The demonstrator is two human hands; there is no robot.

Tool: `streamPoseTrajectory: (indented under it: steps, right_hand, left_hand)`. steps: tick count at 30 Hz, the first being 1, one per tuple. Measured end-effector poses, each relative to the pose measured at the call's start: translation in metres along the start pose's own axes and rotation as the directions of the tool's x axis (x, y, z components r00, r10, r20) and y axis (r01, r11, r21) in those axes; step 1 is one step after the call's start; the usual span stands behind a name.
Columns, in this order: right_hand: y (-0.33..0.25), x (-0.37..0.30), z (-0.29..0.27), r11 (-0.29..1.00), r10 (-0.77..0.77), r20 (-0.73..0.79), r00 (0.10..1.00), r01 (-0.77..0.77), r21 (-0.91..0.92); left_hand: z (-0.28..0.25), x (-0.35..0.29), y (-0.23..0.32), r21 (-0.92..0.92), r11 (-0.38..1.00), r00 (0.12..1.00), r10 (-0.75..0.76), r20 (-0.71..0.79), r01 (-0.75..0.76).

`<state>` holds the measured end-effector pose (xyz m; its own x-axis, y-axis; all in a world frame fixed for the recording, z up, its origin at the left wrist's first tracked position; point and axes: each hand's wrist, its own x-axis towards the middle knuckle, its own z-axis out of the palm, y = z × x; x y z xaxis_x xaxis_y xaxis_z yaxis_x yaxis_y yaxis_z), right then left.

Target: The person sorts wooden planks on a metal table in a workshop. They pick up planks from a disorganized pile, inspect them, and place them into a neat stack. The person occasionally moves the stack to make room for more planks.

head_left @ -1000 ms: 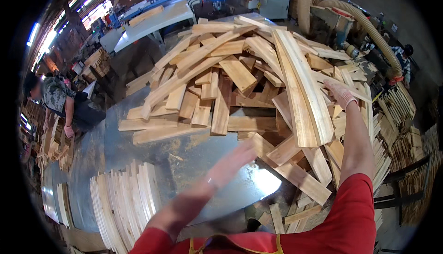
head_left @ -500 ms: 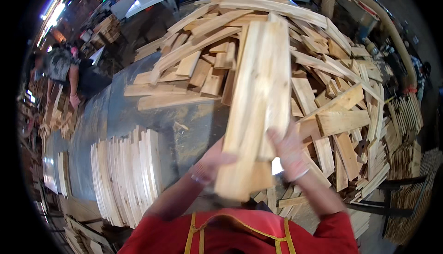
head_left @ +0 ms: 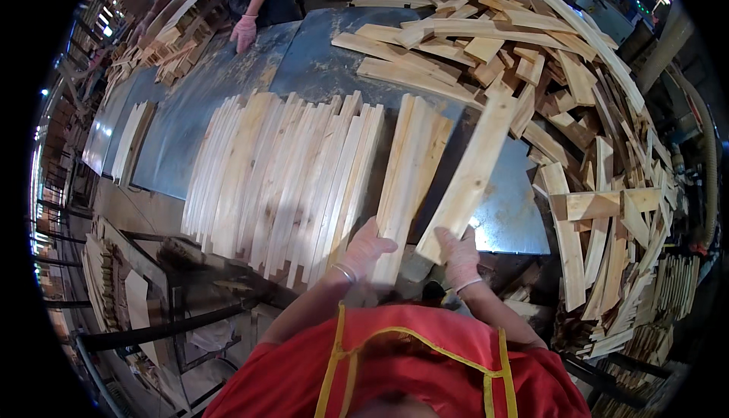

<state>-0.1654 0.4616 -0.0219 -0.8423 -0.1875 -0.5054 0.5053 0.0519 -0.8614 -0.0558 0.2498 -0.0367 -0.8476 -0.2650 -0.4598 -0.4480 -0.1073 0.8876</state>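
Note:
My left hand (head_left: 370, 253), in a thin pale glove, grips the near end of a few wooden boards (head_left: 404, 167), its thumb lying across them. These boards are just right of a long row of boards (head_left: 266, 179) packed side by side. In my gloved right hand (head_left: 459, 258) is the near end of a single wooden plank (head_left: 472, 175), tilted away to the far right. A dark gap separates this plank from the boards at my left hand. The palm-side fingers of both hands are partly hidden.
A loose heap of planks (head_left: 585, 126) covers the right and far right of the metal table (head_left: 319, 46). Across the table, a co-worker's gloved hand (head_left: 244, 33) is beside another wood pile (head_left: 178, 38). A few boards (head_left: 134, 141) stand at the far left.
My view has turned left toward the row. The boards that both hands held together are now apart: several at my left hand, one plank in my right.

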Motion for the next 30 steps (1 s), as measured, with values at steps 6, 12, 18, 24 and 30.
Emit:
streamPoseTrajectory:
  steps: [6,12,18,24,30]
  right_hand:
    - [0.035,-0.051,0.070,0.724,0.128,0.365,0.922,0.164,-0.670]
    - [-0.039,0.017,0.017,0.762,0.243,0.790,0.563,0.393,-0.514]
    - [-0.052,0.058,-0.274,0.251,-0.562,-0.311,0.767,-0.200,-0.947]
    - [-0.030,0.069,-0.362,0.030,-0.360,-0.294,0.885,-0.305,-0.952]
    - [-0.046,0.042,-0.271,0.466,-0.203,0.119,0.972,0.203,-0.861]
  left_hand:
    - [0.003,-0.036,0.049,0.777,0.626,0.858,0.432,-0.277,-0.064]
    - [0.004,0.003,0.031,0.991,0.133,0.921,0.381,-0.076,0.027]
    - [0.072,0.020,0.049,0.999,0.028,0.956,0.293,0.025,-0.035]
    - [0.084,0.036,0.020,0.985,0.123,0.982,0.165,0.096,-0.117]
    - [0.054,0.018,0.003,0.992,-0.126,0.910,0.412,0.043,0.010]
